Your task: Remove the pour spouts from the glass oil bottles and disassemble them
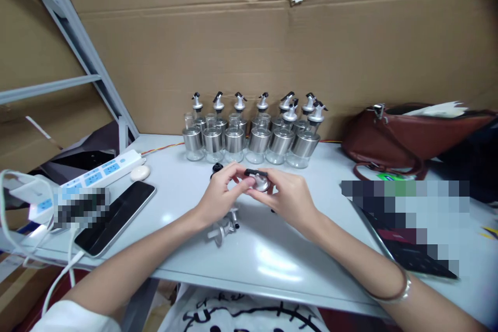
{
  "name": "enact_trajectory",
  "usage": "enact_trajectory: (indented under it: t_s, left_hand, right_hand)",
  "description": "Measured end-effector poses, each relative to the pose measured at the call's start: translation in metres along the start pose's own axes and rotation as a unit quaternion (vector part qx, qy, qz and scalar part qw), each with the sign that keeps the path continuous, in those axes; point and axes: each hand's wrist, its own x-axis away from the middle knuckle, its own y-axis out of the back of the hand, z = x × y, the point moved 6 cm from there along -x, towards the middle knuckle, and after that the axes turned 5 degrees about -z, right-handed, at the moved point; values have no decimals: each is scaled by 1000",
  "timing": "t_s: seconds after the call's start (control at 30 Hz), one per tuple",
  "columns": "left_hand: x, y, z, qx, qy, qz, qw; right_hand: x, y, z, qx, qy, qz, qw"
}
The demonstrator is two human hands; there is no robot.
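Observation:
Between my fingers, above the middle of the table, is a silver pourer spout with a black flip lever. My left hand pinches it from the left, thumb against its side. From the other side my right hand grips it too. Under my left hand lie loose pourer spouts, white and silver with black tips. A black round part shows just behind that hand. Beyond both hands stand two rows of glass bottles with steel sleeves; the back row and two at the front right wear spouts, while several front bottles have bare necks.
At left are a white power strip, a black phone with white cables, and a round white object. A brown leather bag and a dark, partly blurred flat item lie at right. Cardboard walls the back.

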Motion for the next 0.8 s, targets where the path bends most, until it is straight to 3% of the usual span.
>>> enact_trajectory:
  t_s: [0.17, 0.33, 0.57, 0.7, 0.8]
  left_hand:
    - [-1, -4, 7, 98, 55, -12, 994]
    - [1, -13, 11, 164, 115, 32, 979]
    - [5, -17, -4, 35, 35, 101, 994]
    - [15, -28, 0, 22, 78, 190, 978]
    - [17, -29, 1, 7, 79, 200, 977]
  right_hand:
    - [0, 0, 7, 20, 50, 53, 997]
    - [-3, 5, 2, 58, 92, 28, 994]
    - [-4, 14, 2, 48, 109, -30, 992]
    - [-4, 16, 5, 71, 122, -43, 989]
    - [-3, 16, 11, 105, 164, -42, 980]
